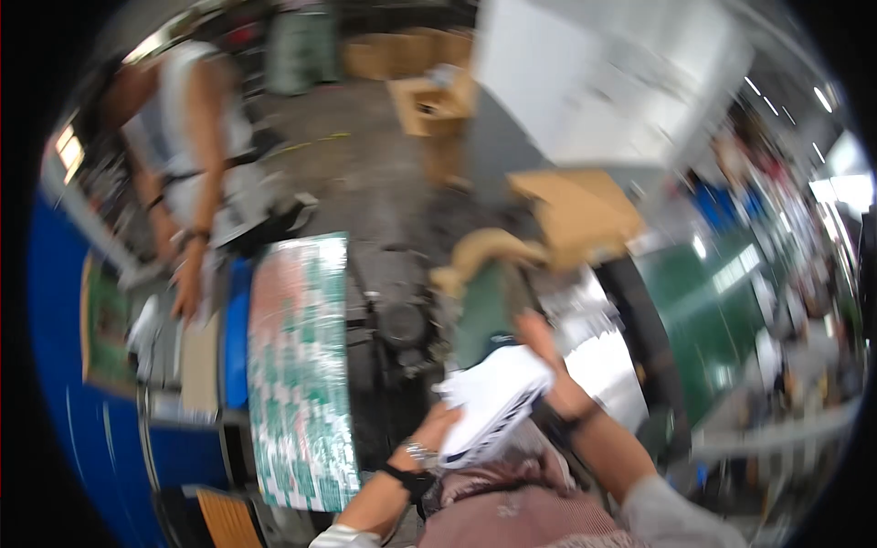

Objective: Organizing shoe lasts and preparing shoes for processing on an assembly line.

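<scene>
1. One co-worker (pixel 192 110) bends at the far left, arms reaching down to a cluttered surface; a blue panel (pixel 73 402) stands at its near left side.
2. Right of that, a shiny sheet (pixel 301 384) patterned in green, white and red lies lengthwise, its near edge close to the person's left forearm.
3. The left hand (pixel 433 429), with a metal watch (pixel 422 454) and a black band (pixel 411 479) at the wrist, grips the left edge of a white piece (pixel 498 393) with its fingers.
4. This white piece, dark print along its lower right edge, is held up in front of the person's body; cloth or plastic, I cannot tell.
5. The right hand (pixel 553 365) is at the piece's upper right edge; blur hides its fingers, so I cannot tell whether they grip.
6. Beyond the hands are a green panel (pixel 484 310) and a cardboard sheet (pixel 585 215).
7. Farther right stretches a glossy green area (pixel 690 310).
</scene>
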A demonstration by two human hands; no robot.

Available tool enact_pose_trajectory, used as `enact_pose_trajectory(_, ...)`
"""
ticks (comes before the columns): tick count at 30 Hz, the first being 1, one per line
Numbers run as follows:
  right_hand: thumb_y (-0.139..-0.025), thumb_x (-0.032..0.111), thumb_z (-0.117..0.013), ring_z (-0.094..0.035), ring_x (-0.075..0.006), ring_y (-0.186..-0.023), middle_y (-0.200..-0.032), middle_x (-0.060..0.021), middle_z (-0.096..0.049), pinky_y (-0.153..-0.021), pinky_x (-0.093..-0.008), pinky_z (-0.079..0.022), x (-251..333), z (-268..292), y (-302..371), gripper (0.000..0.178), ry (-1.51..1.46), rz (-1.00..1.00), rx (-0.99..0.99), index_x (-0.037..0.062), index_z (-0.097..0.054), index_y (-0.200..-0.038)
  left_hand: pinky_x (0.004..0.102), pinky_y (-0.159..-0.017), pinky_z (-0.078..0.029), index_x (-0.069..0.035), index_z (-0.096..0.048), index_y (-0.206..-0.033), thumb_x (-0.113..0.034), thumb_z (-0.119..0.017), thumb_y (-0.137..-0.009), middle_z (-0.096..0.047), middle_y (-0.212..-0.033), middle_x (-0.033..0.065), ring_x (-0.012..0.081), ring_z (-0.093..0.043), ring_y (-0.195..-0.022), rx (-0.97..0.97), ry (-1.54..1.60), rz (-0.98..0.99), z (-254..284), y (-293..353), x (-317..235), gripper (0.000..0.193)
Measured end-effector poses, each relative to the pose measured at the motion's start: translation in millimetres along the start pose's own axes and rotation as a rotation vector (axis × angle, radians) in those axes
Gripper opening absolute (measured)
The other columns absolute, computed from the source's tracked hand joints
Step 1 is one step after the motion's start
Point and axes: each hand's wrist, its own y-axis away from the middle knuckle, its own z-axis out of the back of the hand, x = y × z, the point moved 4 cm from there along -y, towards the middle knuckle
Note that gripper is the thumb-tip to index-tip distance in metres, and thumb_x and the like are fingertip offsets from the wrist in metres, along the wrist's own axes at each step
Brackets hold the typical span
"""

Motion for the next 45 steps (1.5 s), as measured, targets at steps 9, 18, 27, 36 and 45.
enact_pose_trajectory(9,-0.084,0.038,-0.079,-0.046,-0.0248,-0.133,-0.153,-0.0137,-0.037,-0.109,-0.0417,-0.042,-5,-10,17,0.1,-0.267,-0.207,0.578,0.0057,-0.021,-0.158,0.0312,-0.08,-0.057,0.002,-0.064,-0.108,0.002,-0.087,-0.069,-0.072,-0.097,0.0079,0.018,-0.07,-0.088,-0.247,-0.686,0.354,36,66,5,0.046)
enact_pose_trajectory(18,-0.068,0.026,-0.092,-0.039,-0.0291,-0.144,-0.158,-0.0224,-0.034,-0.119,-0.0369,-0.031,83,341,132,0.123,0.518,0.468,-0.341,0.0013,-0.014,-0.159,0.032,-0.089,-0.052,0.0,-0.054,-0.125,-0.004,-0.091,-0.066,-0.065,-0.111,0.0089,0.0183,-0.062,-0.099,0.049,-1.066,0.12,-114,-157,93,0.07)
enact_pose_trajectory(27,-0.067,0.037,-0.085,-0.058,-0.0431,-0.12,-0.127,-0.0271,-0.058,-0.101,-0.0479,-0.048,-2,558,231,0.099,0.945,0.071,-1.141,0.0001,-0.035,-0.144,0.0457,-0.102,-0.047,0.015,-0.055,-0.13,-0.044,-0.093,-0.057,-0.065,-0.121,0.0327,0.0446,-0.062,-0.114,0.166,-1.947,-0.121,-182,-370,166,0.101)
enact_pose_trajectory(36,-0.058,0.044,-0.09,-0.044,-0.0441,-0.135,-0.142,-0.019,-0.049,-0.107,-0.0609,-0.037,-18,472,174,0.103,1.268,-0.146,-0.844,0.0022,-0.045,-0.141,0.0433,-0.085,-0.052,0.006,-0.068,-0.109,-0.029,-0.093,-0.061,-0.073,-0.099,0.0178,0.0362,-0.068,-0.088,0.488,-1.698,-0.033,-236,-370,180,0.064)
enact_pose_trajectory(45,-0.064,0.008,-0.082,-0.032,-0.0379,-0.147,-0.153,-0.0146,-0.04,-0.121,-0.0593,-0.023,-38,396,192,0.078,1.256,-0.036,-0.522,0.0076,-0.054,-0.137,0.0451,-0.089,-0.052,0.001,-0.058,-0.131,-0.034,-0.087,-0.068,-0.069,-0.114,0.026,0.0419,-0.067,-0.104,1.272,-1.61,-0.661,-464,-434,292,0.078)
